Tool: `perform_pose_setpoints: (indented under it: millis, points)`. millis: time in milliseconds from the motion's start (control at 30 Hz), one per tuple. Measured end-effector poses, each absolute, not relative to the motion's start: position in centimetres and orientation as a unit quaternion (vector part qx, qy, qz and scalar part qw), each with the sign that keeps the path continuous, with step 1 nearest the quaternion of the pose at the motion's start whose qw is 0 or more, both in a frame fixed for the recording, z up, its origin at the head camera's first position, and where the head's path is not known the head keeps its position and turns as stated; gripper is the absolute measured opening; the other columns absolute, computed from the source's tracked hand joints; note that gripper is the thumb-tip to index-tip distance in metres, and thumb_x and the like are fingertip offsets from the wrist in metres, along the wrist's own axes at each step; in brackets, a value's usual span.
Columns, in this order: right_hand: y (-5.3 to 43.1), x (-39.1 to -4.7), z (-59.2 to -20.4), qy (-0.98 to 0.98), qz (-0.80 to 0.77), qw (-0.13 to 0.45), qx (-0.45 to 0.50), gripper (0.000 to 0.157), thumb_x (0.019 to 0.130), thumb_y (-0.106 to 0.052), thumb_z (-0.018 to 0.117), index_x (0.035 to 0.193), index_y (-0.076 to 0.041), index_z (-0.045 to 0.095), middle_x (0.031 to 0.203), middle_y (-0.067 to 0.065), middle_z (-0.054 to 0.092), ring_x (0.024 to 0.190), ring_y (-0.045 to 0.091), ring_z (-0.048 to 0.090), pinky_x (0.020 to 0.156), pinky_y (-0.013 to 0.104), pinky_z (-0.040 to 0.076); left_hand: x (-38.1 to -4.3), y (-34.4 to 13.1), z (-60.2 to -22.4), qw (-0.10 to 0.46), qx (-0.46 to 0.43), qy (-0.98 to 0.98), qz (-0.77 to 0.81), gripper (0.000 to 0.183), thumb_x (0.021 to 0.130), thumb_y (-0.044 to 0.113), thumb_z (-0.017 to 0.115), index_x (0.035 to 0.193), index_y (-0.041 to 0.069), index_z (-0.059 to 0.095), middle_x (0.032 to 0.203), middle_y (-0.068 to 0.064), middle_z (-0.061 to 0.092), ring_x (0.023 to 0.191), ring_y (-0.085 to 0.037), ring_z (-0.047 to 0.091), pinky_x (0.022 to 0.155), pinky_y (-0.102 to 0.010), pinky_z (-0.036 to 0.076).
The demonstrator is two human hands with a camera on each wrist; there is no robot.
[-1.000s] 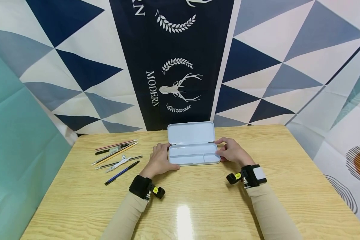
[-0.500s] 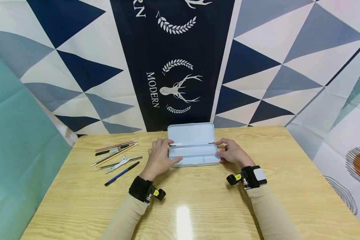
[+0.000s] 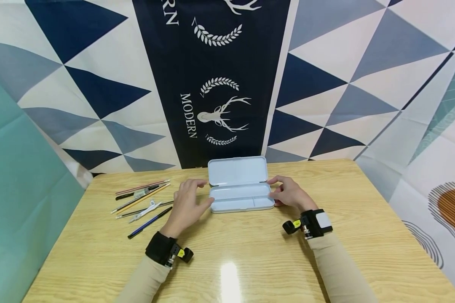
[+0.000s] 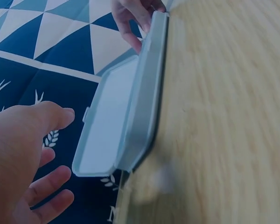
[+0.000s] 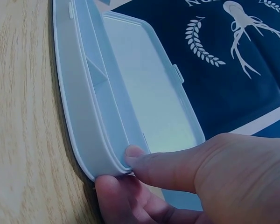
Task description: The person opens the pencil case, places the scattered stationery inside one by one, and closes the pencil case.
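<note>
A pale blue pencil case (image 3: pixel 231 194) lies on the table with its lid (image 3: pixel 237 170) raised, showing a divided tray inside. My right hand (image 3: pixel 292 194) pinches its right end; in the right wrist view the thumb (image 5: pixel 165 165) lies over the rim and the fingers sit against the outer wall. Off the left end, apart from the case, my left hand (image 3: pixel 187 208) holds nothing, its fingers loosely spread. The left wrist view also shows a gap between the left hand (image 4: pixel 25 140) and the lid (image 4: pixel 107 121).
Left of my left hand lie a blue pen (image 3: pixel 149 223), a white drawing compass (image 3: pixel 143 211), a yellow pencil (image 3: pixel 145 197), a black pen (image 3: pixel 124 196) and other pencils. A patterned cloth (image 3: pixel 212 84) hangs behind the wooden table (image 3: pixel 258 261).
My left hand has let go of the case's left end and moved left, away from it. The right hand keeps its hold on the right end. The head view has shifted slightly.
</note>
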State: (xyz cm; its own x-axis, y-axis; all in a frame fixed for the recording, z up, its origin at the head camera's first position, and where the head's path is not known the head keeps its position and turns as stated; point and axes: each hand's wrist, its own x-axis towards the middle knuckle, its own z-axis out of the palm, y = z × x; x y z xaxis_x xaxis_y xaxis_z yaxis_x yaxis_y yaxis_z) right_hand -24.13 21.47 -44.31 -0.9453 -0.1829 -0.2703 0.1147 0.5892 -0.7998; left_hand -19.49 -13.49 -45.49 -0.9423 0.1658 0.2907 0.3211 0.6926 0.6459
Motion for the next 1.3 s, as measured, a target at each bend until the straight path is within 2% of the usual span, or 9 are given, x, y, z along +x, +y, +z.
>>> perform_pose_setpoints:
  millis: [100,200,233,433,467,700,867,1067,1300]
  points:
    - [21.5,-24.2,-44.5,0.878,-0.449,0.166,-0.017,0.049,0.108,-0.004,0.071,0.155,0.002,0.057,0.085,0.006,0.061,0.070,0.014,0.066,0.065,0.023,0.057,-19.4,-14.2,-46.0,0.121,-0.138,-0.913,-0.363,0.059,0.099,0.026,0.085,0.149,0.005,0.062,0.140,-0.018,0.067,0.133,-0.040,0.058,0.100,-0.059,0.042]
    - [21.5,-24.2,-44.6,0.880,-0.446,0.163,-0.016,0.048,0.108,-0.004,0.071,0.155,0.002,0.058,0.085,0.006,0.060,0.070,0.014,0.066,0.065,0.023,0.057,-19.5,-14.9,-46.0,0.112,-0.129,-0.916,-0.362,0.059,0.100,0.026,0.084,0.151,0.005,0.061,0.140,-0.019,0.067,0.133,-0.041,0.058,0.101,-0.060,0.042]
    - [21.5,-24.2,-44.6,0.881,-0.445,0.162,-0.017,0.048,0.108,-0.004,0.071,0.154,0.002,0.058,0.085,0.006,0.061,0.070,0.014,0.066,0.065,0.023,0.057,-20.1,-15.6,-46.9,0.116,-0.130,-0.917,-0.358,0.060,0.103,0.034,0.082,0.153,0.008,0.061,0.140,-0.018,0.066,0.132,-0.040,0.058,0.101,-0.059,0.042]
    - [21.5,-24.2,-44.6,0.880,-0.445,0.165,-0.017,0.048,0.108,-0.004,0.071,0.154,0.002,0.058,0.085,0.006,0.060,0.070,0.015,0.066,0.066,0.024,0.057,-20.2,-17.7,-46.2,0.117,-0.112,-0.917,-0.366,0.060,0.106,0.031,0.080,0.156,0.006,0.059,0.139,-0.021,0.065,0.134,-0.042,0.057,0.113,-0.066,0.041]
    - [21.5,-24.2,-44.6,0.880,-0.445,0.165,-0.017,0.048,0.108,-0.004,0.071,0.154,0.002,0.058,0.085,0.006,0.060,0.070,0.015,0.066,0.066,0.024,0.057,-19.6,-17.8,-45.1,0.111,-0.104,-0.916,-0.370,0.060,0.103,0.022,0.082,0.155,0.002,0.058,0.140,-0.024,0.065,0.135,-0.044,0.056,0.116,-0.069,0.039]
    - [21.5,-24.3,-44.7,0.881,-0.444,0.160,-0.027,0.049,0.108,-0.003,0.071,0.154,0.004,0.057,0.085,0.007,0.061,0.070,0.014,0.066,0.066,0.024,0.058,-19.6,-20.2,-43.7,0.112,-0.085,-0.917,-0.373,0.066,0.104,0.020,0.082,0.158,-0.003,0.053,0.142,-0.029,0.061,0.139,-0.049,0.057,0.119,-0.067,0.045]
    - [21.4,-24.3,-44.8,0.883,-0.442,0.157,-0.023,0.048,0.108,-0.002,0.071,0.154,0.004,0.058,0.087,0.007,0.062,0.070,0.015,0.066,0.066,0.024,0.058,-19.6,-21.6,-42.7,0.096,-0.081,-0.922,-0.367,0.059,0.106,0.017,0.077,0.157,-0.003,0.055,0.141,-0.029,0.063,0.137,-0.049,0.061,0.118,-0.065,0.050]
    - [21.4,-24.3,-44.9,0.882,-0.445,0.154,-0.016,0.048,0.107,-0.001,0.071,0.153,0.005,0.059,0.089,0.008,0.062,0.070,0.015,0.067,0.066,0.025,0.060,-19.3,-23.1,-42.0,0.055,-0.065,-0.933,-0.349,0.050,0.109,0.017,0.071,0.154,0.000,0.060,0.148,-0.028,0.063,0.139,-0.048,0.062,0.119,-0.065,0.050]
    - [21.4,-24.4,-44.6,0.880,-0.447,0.158,-0.016,0.047,0.108,-0.001,0.070,0.153,0.004,0.059,0.090,0.008,0.062,0.070,0.015,0.066,0.066,0.025,0.059,-19.2,-25.1,-41.2,0.032,-0.066,-0.939,-0.335,0.040,0.106,0.014,0.073,0.142,-0.003,0.070,0.129,-0.027,0.074,0.122,-0.044,0.070,0.107,-0.063,0.057]
